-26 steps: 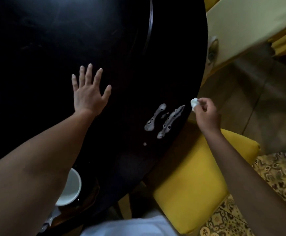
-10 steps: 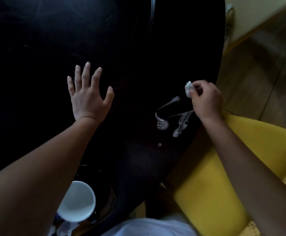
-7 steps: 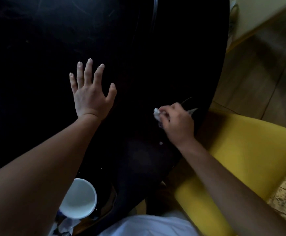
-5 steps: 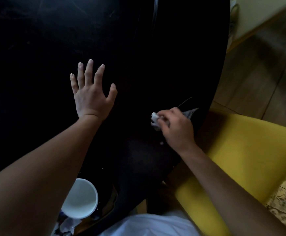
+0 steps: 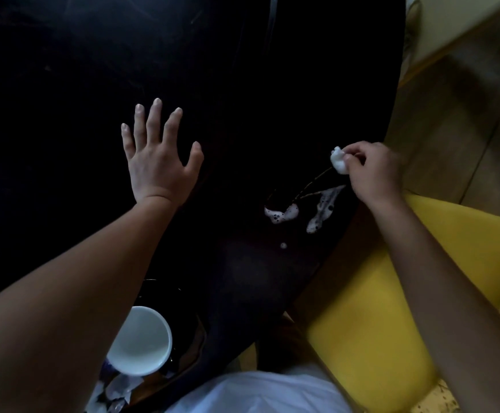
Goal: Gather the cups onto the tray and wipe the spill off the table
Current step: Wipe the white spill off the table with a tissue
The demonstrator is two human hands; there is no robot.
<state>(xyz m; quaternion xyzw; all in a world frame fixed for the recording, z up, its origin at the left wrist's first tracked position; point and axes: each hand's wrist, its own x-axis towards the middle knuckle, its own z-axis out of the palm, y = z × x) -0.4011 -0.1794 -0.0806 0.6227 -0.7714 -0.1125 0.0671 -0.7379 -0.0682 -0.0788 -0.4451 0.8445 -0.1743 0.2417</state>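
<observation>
Right hand [image 5: 372, 171] has pulled back from mid-frame to the black round table's [image 5: 317, 70] right edge, pinching a small white tissue wad [image 5: 338, 160]. White foamy spill [image 5: 299, 210] is uncovered again below it, smeared into thin streaks. Left hand [image 5: 159, 158] stays spread flat at centre; white ceramic cup [image 5: 140, 341] sits bottom left.

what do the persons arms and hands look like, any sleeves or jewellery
Both forearms are bare up to the frame edge, with no sleeves showing. The left hand and the right hand carry no visible rings, watch, bracelets or gloves. Fingernails are short and unpainted. A bit of white garment shows at the torso, bottom centre.
</observation>
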